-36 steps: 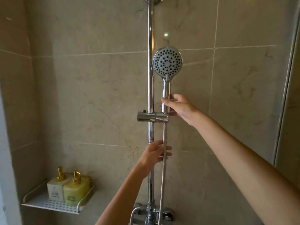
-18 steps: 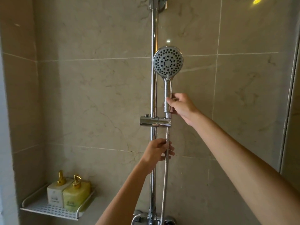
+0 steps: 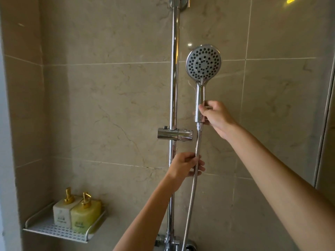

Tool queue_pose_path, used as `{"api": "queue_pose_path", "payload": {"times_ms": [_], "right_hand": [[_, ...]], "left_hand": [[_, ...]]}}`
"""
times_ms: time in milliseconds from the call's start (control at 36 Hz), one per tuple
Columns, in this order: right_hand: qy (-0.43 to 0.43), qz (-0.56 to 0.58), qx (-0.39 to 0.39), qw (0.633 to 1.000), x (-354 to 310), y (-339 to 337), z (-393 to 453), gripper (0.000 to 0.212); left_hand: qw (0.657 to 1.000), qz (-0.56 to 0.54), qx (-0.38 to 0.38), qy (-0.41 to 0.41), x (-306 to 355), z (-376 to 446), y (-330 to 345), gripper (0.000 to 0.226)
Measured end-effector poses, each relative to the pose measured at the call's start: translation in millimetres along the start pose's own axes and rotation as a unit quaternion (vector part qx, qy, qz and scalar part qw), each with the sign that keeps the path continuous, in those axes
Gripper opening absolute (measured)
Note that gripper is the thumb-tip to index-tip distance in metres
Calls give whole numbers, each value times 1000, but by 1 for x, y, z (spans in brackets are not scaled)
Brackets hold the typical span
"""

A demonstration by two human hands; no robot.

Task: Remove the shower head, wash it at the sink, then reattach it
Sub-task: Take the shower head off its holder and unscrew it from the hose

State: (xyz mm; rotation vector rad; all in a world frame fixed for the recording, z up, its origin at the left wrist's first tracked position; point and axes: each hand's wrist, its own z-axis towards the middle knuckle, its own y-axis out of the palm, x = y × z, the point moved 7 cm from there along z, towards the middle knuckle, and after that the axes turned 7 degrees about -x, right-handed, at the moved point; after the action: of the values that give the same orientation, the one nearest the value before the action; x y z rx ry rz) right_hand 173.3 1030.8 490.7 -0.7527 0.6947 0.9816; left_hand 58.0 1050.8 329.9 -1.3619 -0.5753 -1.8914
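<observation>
The chrome shower head point(image 3: 203, 63), round face with many holes, is upright and clear of its holder point(image 3: 175, 134), a little to the holder's upper right. My right hand point(image 3: 214, 117) grips the lower part of its handle. Below, my left hand point(image 3: 186, 166) is closed around the ribbed metal hose point(image 3: 190, 205), which runs from the handle down to the mixer tap point(image 3: 174, 243) at the bottom edge. The empty holder sits on the vertical chrome rail point(image 3: 174, 69).
Beige marble-look tiles cover the wall. A white perforated corner shelf point(image 3: 54, 232) at lower left carries two pump bottles, one pale point(image 3: 62, 211) and one yellow-green point(image 3: 85, 216). A glass panel edge point(image 3: 324, 124) runs down the right side.
The shower head has come out of the holder and moved up and to the right in my right hand. My left hand stays on the hose.
</observation>
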Motion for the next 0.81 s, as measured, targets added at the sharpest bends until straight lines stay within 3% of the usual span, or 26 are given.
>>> {"api": "queue_pose_path", "payload": {"times_ms": [806], "right_hand": [[82,133,-54,986,138,64,-146,14]], "left_hand": [[988,-42,-67,-130,-140,-120,16,15]]}}
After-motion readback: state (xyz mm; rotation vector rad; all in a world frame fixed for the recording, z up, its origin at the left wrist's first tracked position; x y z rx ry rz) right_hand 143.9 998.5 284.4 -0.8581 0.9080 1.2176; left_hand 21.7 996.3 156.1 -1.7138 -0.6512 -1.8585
